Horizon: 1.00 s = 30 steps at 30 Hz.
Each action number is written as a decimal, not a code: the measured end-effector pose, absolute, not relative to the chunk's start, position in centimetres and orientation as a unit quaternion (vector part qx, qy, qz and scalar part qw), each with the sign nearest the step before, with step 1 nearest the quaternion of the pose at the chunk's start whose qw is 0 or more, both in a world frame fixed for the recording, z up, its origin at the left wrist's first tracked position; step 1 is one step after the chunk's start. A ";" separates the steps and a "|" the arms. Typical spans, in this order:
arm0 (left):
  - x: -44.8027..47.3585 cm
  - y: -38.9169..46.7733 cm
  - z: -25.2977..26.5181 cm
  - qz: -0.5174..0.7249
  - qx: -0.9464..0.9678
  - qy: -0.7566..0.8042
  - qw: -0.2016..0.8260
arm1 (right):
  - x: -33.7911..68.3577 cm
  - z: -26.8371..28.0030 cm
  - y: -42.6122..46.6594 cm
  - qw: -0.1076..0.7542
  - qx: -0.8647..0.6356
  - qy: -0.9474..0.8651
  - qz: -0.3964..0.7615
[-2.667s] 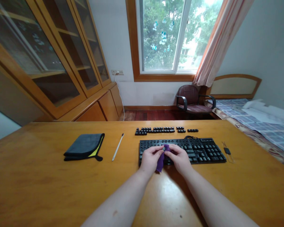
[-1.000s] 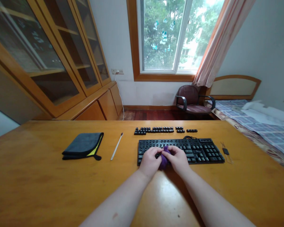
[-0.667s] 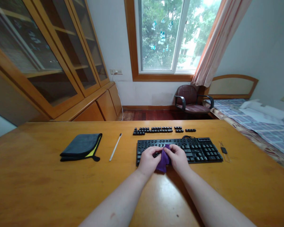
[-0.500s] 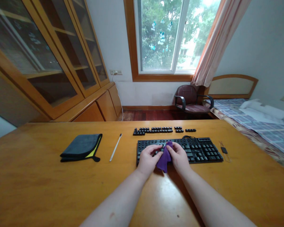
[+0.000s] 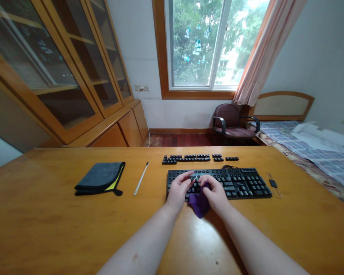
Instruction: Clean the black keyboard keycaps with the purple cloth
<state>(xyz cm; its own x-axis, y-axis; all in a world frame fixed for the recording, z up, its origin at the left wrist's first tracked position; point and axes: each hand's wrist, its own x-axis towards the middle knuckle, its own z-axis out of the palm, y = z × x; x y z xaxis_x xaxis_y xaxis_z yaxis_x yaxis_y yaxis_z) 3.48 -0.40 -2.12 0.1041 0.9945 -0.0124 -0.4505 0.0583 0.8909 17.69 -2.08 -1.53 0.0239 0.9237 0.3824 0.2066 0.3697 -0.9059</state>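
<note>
A black keyboard (image 5: pixel 246 183) lies on the desk, with many of its upper-row keycaps off. Over its left half, my left hand (image 5: pixel 177 193) pinches a small black keycap (image 5: pixel 192 178) between thumb and fingertips. My right hand (image 5: pixel 216 194) is closed on a purple cloth (image 5: pixel 199 205), which hangs down past the keyboard's front edge. The two hands are close together, a small gap between their fingertips. Behind the keyboard, loose black keycaps (image 5: pixel 197 157) are laid out in rows.
Left on the wooden desk (image 5: pixel 60 229) are a folded grey cloth (image 5: pixel 100 176) with yellow lining and a white toothbrush (image 5: pixel 141 178). A wire keycap puller (image 5: pixel 273 183) lies right of the keyboard. Beyond the desk stand a chair (image 5: pixel 229 118) and a bed (image 5: pixel 298 133).
The purple cloth has dropped lower and spread out under my right hand. My fingertips have moved apart, and the keycap in my left hand now shows.
</note>
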 end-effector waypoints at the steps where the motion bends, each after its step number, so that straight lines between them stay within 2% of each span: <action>1: 3.5 -0.4 -2.1 0.569 0.379 0.356 0.637 | 17.7 -1.4 -2.2 0.542 -0.468 -0.623 0.315; 7: 3.5 -0.3 -2.0 0.541 0.448 0.396 0.592 | 17.7 -1.2 -2.4 0.497 -0.496 -0.672 0.236; 16: 3.7 -0.8 -1.5 0.499 0.562 0.431 0.499 | 17.7 -1.9 -2.1 0.496 -0.503 -0.670 0.228; 18: 3.5 -0.9 -1.7 0.484 0.607 0.458 0.433 | 17.7 -1.9 -2.1 0.509 -0.509 -0.656 0.228; 22: 3.2 -1.0 -2.2 0.396 0.714 0.543 0.197 | 17.9 -1.0 -2.2 0.557 -0.532 -0.589 0.245; 25: 3.3 -1.1 -2.6 0.291 0.744 0.589 0.123 | 18.6 1.1 -1.8 0.567 -0.555 -0.550 0.261; 27: 3.5 -1.2 -2.8 0.243 0.755 0.600 0.105 | 19.2 2.7 -0.9 0.527 -0.562 -0.585 0.252; 30: 3.6 -1.2 -2.9 0.205 0.753 0.620 0.082 | 19.7 3.8 1.2 0.411 -0.561 -0.666 0.270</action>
<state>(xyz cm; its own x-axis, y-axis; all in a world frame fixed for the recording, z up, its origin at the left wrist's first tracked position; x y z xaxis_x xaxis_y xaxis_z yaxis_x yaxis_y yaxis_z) 3.58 -1.22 -2.90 0.1480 0.9671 0.2071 0.9001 -0.2185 0.3769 19.72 1.17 3.76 -0.0335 0.9691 0.2446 0.5256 0.2252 -0.8204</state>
